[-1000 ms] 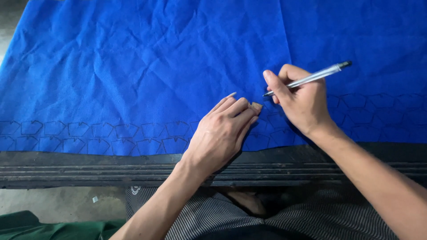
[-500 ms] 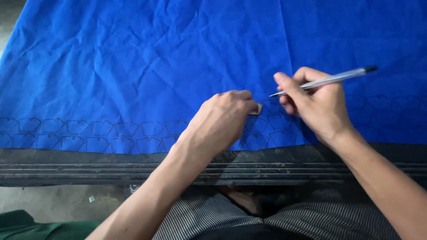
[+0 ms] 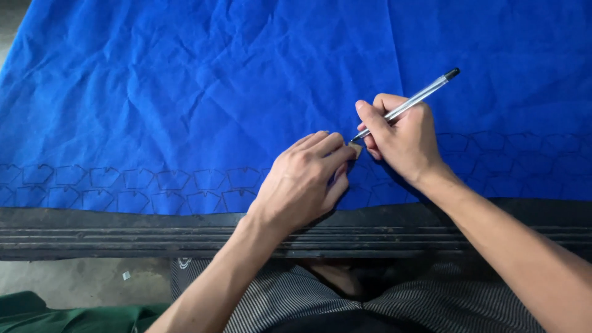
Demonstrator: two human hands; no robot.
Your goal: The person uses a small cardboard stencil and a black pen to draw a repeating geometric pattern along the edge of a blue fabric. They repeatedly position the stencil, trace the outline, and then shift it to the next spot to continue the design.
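Lap: striped trousers (image 3: 394,308) fill the bottom of the view, nearest the camera; a fold of green cloth (image 3: 55,316) lies at the lower left on the grey floor (image 3: 92,280).
Desk edge: a dark ribbed desk (image 3: 123,234) rim runs across the whole width, just beyond the lap; both forearms cross over it.
Left hand: the left hand (image 3: 305,182) lies palm down on the blue fabric (image 3: 203,80), just past the rim, fingers curled together and pressing a small pale template (image 3: 356,150) against the cloth; only a corner of that piece shows beyond the fingertips.
Left grip: fingers drawn together, bearing down on the template rather than wrapped around it.
Right hand: the right hand (image 3: 404,139) sits just beside the left one, nearly touching it, heel resting on the fabric.
Right grip: thumb and fingers clamped on a clear-barrelled pen (image 3: 407,105) with a dark cap end.
Pen: tilted, its tip down at the template's edge between the two hands, its far end pointing up and to the right.
Drawn row: a band of outlined shapes (image 3: 142,188) runs along the near edge of the fabric, left and right of the hands.
Fabric beyond: creased blue cloth spreads over the desk to the top of the view.
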